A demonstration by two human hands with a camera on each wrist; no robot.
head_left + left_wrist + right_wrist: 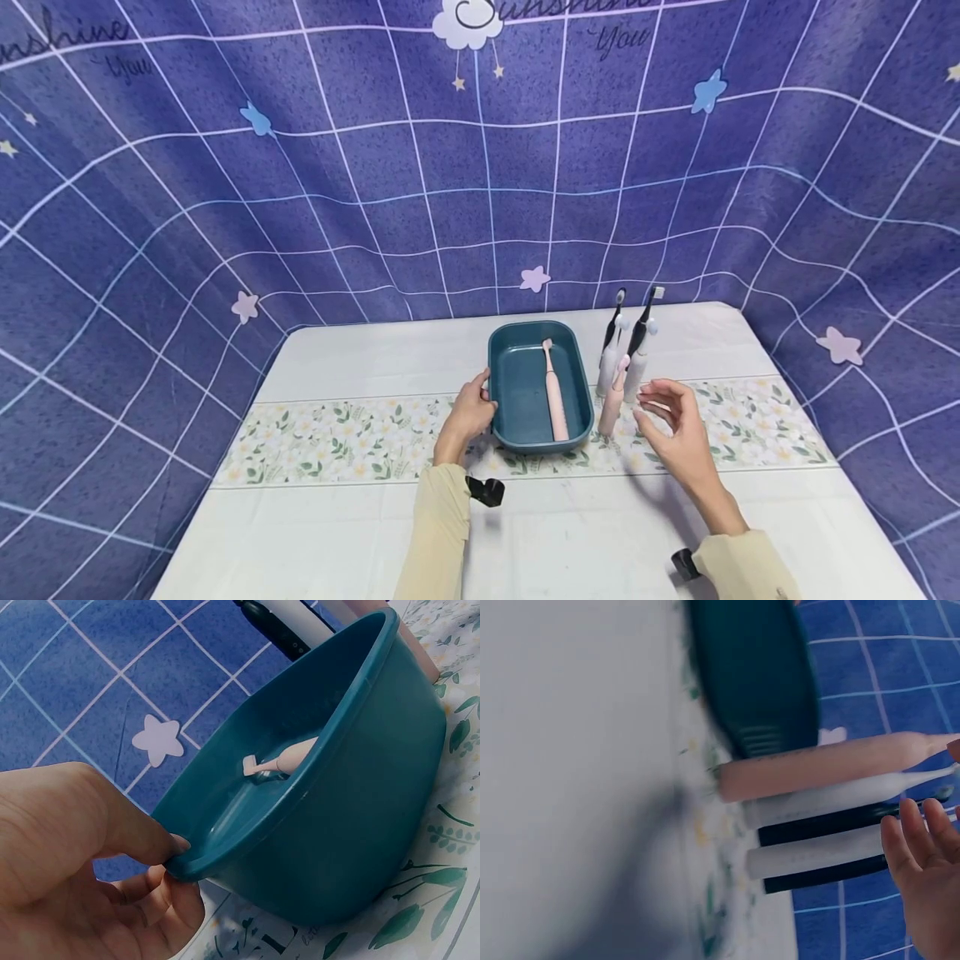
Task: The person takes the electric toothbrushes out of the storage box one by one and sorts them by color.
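Observation:
A teal plastic basin (500,433) stands on the table with a pink electric toothbrush (556,406) lying inside it. My left hand (471,410) pinches the basin's left rim; in the left wrist view the thumb hooks over the inner side and the fingers lie outside. To the right of the basin, a second pink electric toothbrush (611,410) stands upright. Behind it are white electric toothbrushes (821,801) and black ones (829,823), also upright. My right hand (678,429) hovers just right of this group, fingers loosely curved and apart from the thumb, holding nothing.
The white tabletop (570,533) has a floral band (322,442) across its middle. A blue checked curtain (420,200) with star prints hangs behind the table and along both sides. Dark wrist cameras (487,491) sit at the sleeves.

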